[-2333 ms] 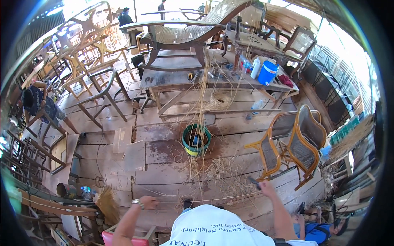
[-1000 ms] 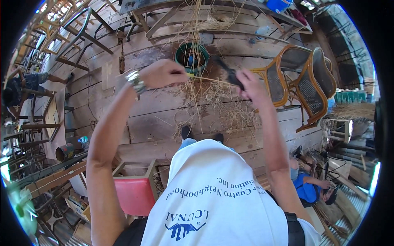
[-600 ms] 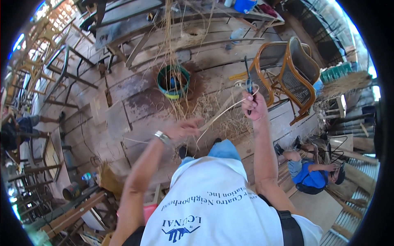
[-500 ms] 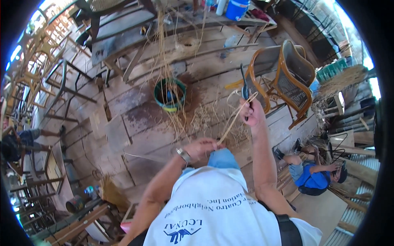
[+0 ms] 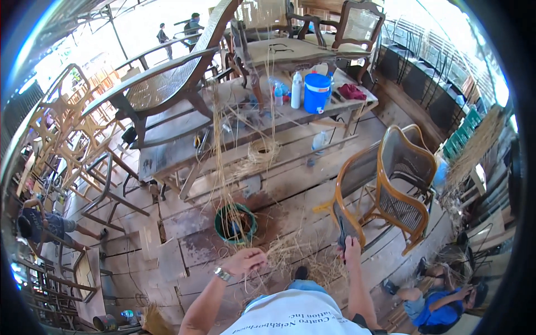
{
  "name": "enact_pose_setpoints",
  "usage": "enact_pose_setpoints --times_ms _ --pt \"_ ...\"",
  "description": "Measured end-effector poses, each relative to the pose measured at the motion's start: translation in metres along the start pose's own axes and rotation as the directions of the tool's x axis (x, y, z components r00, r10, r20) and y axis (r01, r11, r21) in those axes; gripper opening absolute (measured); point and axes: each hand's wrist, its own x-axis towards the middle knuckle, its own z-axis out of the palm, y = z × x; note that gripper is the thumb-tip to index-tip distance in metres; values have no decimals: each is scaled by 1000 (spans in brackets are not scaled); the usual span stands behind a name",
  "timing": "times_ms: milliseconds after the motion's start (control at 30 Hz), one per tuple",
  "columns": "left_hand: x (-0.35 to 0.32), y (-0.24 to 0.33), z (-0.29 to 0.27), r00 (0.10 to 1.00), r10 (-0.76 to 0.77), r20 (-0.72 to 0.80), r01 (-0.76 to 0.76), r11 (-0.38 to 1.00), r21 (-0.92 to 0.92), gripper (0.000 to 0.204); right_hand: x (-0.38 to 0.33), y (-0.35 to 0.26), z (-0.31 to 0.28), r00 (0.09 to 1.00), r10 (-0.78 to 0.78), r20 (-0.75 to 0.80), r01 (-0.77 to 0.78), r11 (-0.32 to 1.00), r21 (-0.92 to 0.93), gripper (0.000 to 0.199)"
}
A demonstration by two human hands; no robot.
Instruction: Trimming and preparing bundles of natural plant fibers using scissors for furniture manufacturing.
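Note:
My right hand (image 5: 352, 250) is closed around a slim dark tool (image 5: 342, 230) that points away from me; its exact kind is hard to make out. On the left, my left hand (image 5: 245, 262), with a silver watch at the wrist, has its fingers curled together; whether a thin strand is pinched there I cannot tell. Beyond it stands a green bucket (image 5: 218, 223) with long pale cane strands (image 5: 219, 151) rising from it. Loose fibre scraps (image 5: 290, 251) litter the floor between and beyond my hands.
A low wooden bench (image 5: 167, 159) ahead carries a blue water jug (image 5: 316, 94), bottles and a rocking chair (image 5: 162, 84). To the right stands a woven-back chair (image 5: 405, 190). A person in blue (image 5: 444, 310) sits at lower right; another person (image 5: 50, 223) is at far left.
The view has tilted up, showing more of the bench and chairs. The pale strip stretched between my hands no longer shows there; my left hand has come away from my lap.

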Motion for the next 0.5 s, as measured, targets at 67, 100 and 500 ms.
enact_pose_setpoints --times_ms 67,100,500 --pt "10 41 -9 991 80 -107 -88 994 -71 25 10 16 -17 996 -57 -63 42 975 -220 25" --pt "18 64 -13 967 149 -209 -180 974 -139 24 15 27 -28 996 -60 -73 32 943 -330 28" --pt "189 366 -90 600 640 -479 -625 749 218 21 -41 208 -193 988 97 -124 -156 506 -848 46"
